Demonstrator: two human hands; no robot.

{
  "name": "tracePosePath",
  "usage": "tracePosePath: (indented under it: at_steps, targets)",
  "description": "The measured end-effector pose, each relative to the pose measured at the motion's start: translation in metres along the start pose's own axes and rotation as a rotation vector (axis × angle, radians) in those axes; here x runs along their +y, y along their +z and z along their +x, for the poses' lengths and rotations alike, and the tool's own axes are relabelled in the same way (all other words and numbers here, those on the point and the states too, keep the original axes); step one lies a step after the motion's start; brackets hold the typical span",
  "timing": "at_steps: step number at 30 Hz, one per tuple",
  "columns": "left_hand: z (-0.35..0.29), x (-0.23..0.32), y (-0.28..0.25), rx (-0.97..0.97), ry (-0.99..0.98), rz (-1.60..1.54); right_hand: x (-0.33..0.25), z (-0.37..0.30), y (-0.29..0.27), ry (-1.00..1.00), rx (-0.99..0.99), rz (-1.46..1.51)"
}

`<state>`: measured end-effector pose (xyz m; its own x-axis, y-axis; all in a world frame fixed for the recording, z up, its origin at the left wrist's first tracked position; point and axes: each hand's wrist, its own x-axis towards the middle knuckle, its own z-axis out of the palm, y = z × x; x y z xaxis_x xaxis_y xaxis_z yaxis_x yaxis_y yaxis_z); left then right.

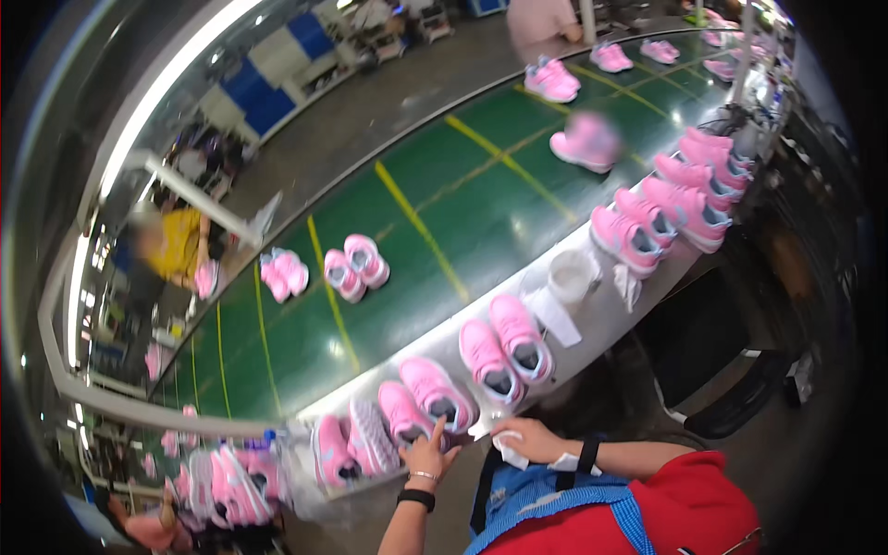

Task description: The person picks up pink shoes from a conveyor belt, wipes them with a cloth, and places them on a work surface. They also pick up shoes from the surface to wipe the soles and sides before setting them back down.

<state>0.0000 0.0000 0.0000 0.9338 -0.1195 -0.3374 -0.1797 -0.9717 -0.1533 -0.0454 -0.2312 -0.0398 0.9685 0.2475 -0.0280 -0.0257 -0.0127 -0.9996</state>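
My left hand reaches up to a pair of pink sneakers on the metal ledge. Its fingers are spread, and one fingertip meets the heel of the right shoe; whether it presses there I cannot tell. Close to my apron, my right hand is closed round a crumpled white cloth. Left of the touched pair lie two more pink sneakers, one tipped with its patterned sole showing. To the right, another pink pair stands with its heels toward me.
A green conveyor belt with yellow lines carries pink sneakers past the metal ledge. A translucent tub and several more shoes stand farther right. A black chair is below them. A person in yellow holds a shoe across the belt.
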Motion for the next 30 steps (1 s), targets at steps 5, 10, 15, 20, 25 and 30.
tracePosePath:
  at_steps: [5,10,15,20,25,30]
  targets:
    - [0.035,0.069,0.006,0.382,0.148,-0.367,-0.01,-0.063,-0.114,0.122,-0.039,-0.09]
    - [0.123,0.092,-0.122,0.509,0.414,-0.358,-0.039,-0.079,-0.163,0.251,0.272,-0.014]
    - [0.283,0.184,-0.184,0.467,0.444,-0.272,-0.064,-0.072,-0.18,0.432,0.549,0.198]
    - [0.435,0.266,-0.152,0.379,0.4,-0.293,-0.051,-0.073,-0.17,0.439,0.909,-0.014]
    - [0.423,0.3,-0.14,0.243,0.501,-0.37,-0.082,-0.055,-0.171,0.715,0.901,0.044]
    - [0.403,0.114,-0.141,0.469,0.17,-0.313,-0.088,-0.023,-0.197,0.713,0.88,0.026]
